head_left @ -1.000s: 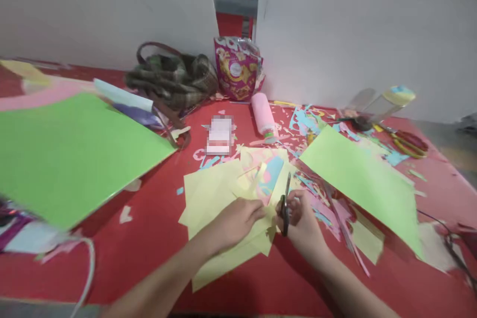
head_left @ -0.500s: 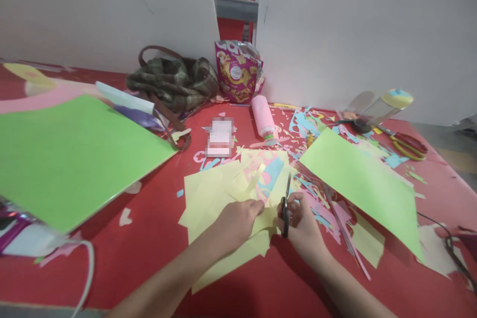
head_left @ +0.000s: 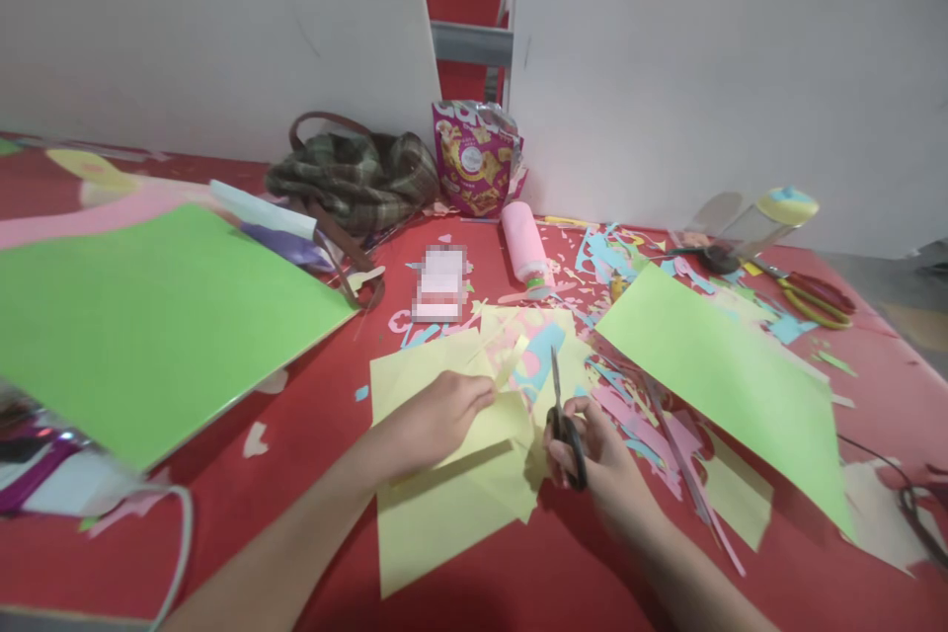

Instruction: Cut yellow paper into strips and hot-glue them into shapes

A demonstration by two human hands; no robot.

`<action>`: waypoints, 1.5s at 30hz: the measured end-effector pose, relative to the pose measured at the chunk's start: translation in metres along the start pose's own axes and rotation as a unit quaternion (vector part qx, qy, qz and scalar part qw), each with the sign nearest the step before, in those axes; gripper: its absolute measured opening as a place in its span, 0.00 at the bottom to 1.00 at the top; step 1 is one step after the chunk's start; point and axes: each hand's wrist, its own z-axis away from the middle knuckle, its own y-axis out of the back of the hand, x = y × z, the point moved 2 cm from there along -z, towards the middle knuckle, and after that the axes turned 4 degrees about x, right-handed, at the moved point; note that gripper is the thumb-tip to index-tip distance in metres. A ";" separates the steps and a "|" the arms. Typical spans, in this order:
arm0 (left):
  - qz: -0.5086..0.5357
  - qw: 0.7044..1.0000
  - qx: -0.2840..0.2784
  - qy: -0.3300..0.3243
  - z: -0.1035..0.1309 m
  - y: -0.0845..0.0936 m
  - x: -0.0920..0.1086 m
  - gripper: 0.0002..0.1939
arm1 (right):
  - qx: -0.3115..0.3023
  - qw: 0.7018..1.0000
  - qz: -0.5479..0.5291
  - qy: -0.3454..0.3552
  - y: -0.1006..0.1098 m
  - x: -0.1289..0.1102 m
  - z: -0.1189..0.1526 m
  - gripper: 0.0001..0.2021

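My left hand [head_left: 438,420] pinches a piece of yellow paper [head_left: 500,420] over a loose stack of yellow sheets [head_left: 436,523]. In my right hand [head_left: 592,449] are black-handled scissors [head_left: 567,434], their fingers wrapped round the handles. The blades point up and away, just right of the held paper and apart from my left hand. Pink and blue cut pieces [head_left: 540,355] lie on the yellow sheets beyond both hands.
Green sheets lie left [head_left: 170,326] and right [head_left: 730,375]. Behind are a pink bottle [head_left: 522,242], a snack bag [head_left: 476,158], a plaid bag [head_left: 355,178] and a blurred-out item [head_left: 440,284]. Red-and-yellow-handled scissors [head_left: 819,301] and paper scraps [head_left: 607,257] sit at the right.
My left hand has moved left with the yellow paper, away from the scissors. The scissors have tilted, their tips shifting left. The view has shifted slightly.
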 end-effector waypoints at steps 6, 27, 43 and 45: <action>0.010 0.998 0.048 -0.034 -0.012 0.031 0.011 0.11 | -0.031 0.998 -0.055 -0.002 -0.002 0.001 0.001 0.14; -0.056 0.996 0.067 -0.027 -0.026 0.047 0.023 0.10 | -0.107 0.990 -0.086 -0.024 -0.005 -0.008 0.007 0.20; -0.066 0.996 0.050 -0.019 -0.025 0.043 0.024 0.11 | -0.129 0.990 -0.059 -0.012 -0.004 -0.003 0.005 0.18; -0.071 0.996 0.049 -0.019 -0.025 0.041 0.025 0.11 | -0.133 0.990 -0.043 -0.008 -0.004 -0.003 0.005 0.18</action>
